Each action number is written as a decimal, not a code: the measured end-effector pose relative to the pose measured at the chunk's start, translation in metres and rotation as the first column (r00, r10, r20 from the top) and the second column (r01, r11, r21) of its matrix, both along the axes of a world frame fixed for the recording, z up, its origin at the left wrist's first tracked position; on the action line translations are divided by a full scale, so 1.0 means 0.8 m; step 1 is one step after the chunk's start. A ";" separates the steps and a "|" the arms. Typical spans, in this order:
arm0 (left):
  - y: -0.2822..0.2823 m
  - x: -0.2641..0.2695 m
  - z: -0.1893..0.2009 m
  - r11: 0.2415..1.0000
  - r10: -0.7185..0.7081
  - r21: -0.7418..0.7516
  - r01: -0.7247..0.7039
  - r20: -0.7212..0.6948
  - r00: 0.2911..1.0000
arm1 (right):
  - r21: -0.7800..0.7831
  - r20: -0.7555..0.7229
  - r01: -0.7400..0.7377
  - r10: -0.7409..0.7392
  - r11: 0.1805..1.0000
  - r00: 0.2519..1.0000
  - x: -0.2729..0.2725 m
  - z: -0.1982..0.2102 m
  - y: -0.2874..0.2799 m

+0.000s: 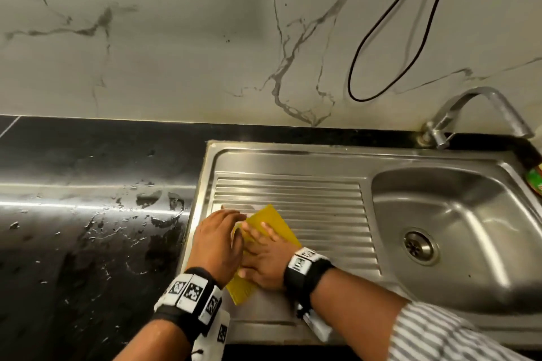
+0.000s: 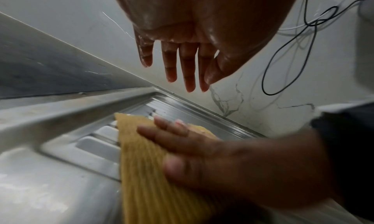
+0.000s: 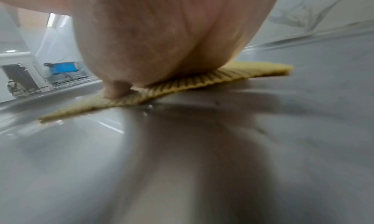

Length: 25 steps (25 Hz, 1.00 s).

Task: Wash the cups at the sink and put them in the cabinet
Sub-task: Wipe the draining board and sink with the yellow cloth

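Under my right hand [image 1: 265,265] lies a yellow ribbed cloth [image 1: 271,221], spread on the ridged drainboard [image 1: 322,205] of the steel sink [image 1: 293,155]; that hand presses flat on it, fingers straight, the palm bearing down as the right wrist view shows. Just beside it, toward the counter, my left hand [image 1: 215,243] hovers over the cloth's edge with wet fingers [image 2: 188,64] extended and relaxed, holding nothing. Outward from my left hand, the black countertop [image 1: 88,228] carries scattered water drops. Beyond my right hand sits the basin [image 1: 457,214] with its drain [image 1: 419,246], the faucet [image 1: 481,108] above it. Farther off, a black cable [image 1: 390,38] hangs on the marbled wall [image 1: 176,53]. No cup shows in any view.
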<state>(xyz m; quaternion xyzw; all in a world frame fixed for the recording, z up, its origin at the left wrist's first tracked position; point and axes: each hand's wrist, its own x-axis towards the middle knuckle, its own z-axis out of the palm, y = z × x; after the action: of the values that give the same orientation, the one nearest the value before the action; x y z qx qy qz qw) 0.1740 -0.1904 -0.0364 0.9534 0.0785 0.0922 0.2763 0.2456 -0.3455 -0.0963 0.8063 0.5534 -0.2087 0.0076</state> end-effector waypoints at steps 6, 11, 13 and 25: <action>0.033 -0.041 -0.007 0.988 0.149 0.053 -0.145 -0.080 0.986 | 0.025 0.056 0.333 -0.334 0.943 0.941 0.157 -0.005 0.036; 0.042 -0.051 0.003 0.975 0.217 0.059 -0.214 -0.053 0.975 | -0.060 0.053 0.450 -0.447 0.891 0.893 0.207 -0.005 0.007; 0.040 -0.052 0.008 0.974 0.222 0.053 -0.219 -0.039 0.974 | -0.075 0.024 0.486 -0.486 0.871 0.874 0.187 -0.001 0.022; 0.034 0.017 0.037 0.986 0.169 -0.020 -0.168 0.058 0.984 | -0.141 0.157 -0.150 0.171 0.979 0.973 0.033 0.010 -0.142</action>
<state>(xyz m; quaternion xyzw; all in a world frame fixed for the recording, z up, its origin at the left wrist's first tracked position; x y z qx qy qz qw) 0.1877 -0.1629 -0.0064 0.9380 0.1514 0.1433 0.2769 0.2718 -0.4592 -0.0883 0.7714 0.5998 -0.1736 0.1227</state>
